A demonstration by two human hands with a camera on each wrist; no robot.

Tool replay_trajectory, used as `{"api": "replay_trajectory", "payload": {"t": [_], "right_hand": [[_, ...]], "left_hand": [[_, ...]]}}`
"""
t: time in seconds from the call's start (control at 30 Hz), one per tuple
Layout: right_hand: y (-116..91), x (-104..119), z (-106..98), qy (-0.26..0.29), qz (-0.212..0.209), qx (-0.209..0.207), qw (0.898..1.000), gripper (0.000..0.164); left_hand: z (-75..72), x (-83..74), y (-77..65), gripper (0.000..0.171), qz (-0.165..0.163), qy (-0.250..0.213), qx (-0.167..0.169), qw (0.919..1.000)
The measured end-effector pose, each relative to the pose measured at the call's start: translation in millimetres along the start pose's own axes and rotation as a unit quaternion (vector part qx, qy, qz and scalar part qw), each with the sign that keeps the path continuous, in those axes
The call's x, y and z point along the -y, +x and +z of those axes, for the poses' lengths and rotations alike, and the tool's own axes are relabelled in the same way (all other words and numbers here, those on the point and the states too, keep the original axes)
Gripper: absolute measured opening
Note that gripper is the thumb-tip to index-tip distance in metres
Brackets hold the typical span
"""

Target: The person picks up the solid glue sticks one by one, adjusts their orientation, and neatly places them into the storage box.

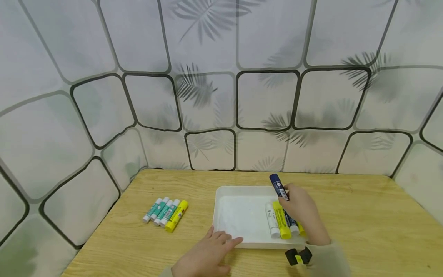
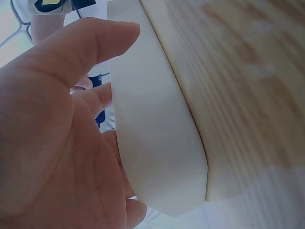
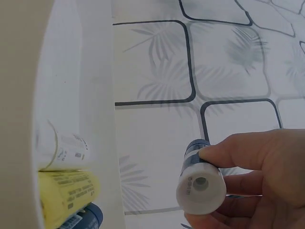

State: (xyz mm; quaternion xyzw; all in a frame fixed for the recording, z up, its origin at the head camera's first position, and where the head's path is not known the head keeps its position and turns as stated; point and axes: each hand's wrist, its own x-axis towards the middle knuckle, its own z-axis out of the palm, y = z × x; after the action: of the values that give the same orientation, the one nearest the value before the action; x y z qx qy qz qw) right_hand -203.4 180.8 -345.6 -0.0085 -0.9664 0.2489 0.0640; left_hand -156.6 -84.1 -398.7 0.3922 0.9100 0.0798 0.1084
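Note:
My right hand (image 1: 303,206) pinches a dark blue glue stick (image 1: 278,185) between thumb and fingers, tilted above the right part of a white tray (image 1: 238,215). In the right wrist view, the white base of this glue stick faces the camera. Under that hand, a white glue stick (image 1: 272,220), a yellow one (image 1: 282,221) and a dark blue one (image 3: 88,217) lie side by side in the tray. Another yellow one (image 1: 302,231) is mostly hidden by the hand. My left hand (image 1: 209,254) rests on the tray's near left edge, fingers extended over the rim, thumb outside.
Left of the tray, several green-and-white glue sticks (image 1: 160,211) lie in a slanted row on the wooden table (image 1: 121,246), with a yellow glue stick (image 1: 177,216) at the row's right end. A patterned curtain (image 1: 211,150) stands behind the table.

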Motion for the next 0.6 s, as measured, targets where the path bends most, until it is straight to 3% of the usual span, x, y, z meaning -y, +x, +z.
{"api": "replay_trajectory", "payload": {"t": [0.2, 0.6], "right_hand": [[-0.6, 5.7, 7.9, -0.014, -0.017, 0.023, 1.0, 0.043], [-5.5, 15.1, 24.0, -0.03, -0.011, 0.068, 0.997, 0.031]], "left_hand": [[-0.6, 0.2, -0.2, 0.062, 0.003, 0.003, -0.006, 1.0], [0.2, 0.2, 0.4, 0.063, 0.003, 0.004, -0.008, 1.0]]}}
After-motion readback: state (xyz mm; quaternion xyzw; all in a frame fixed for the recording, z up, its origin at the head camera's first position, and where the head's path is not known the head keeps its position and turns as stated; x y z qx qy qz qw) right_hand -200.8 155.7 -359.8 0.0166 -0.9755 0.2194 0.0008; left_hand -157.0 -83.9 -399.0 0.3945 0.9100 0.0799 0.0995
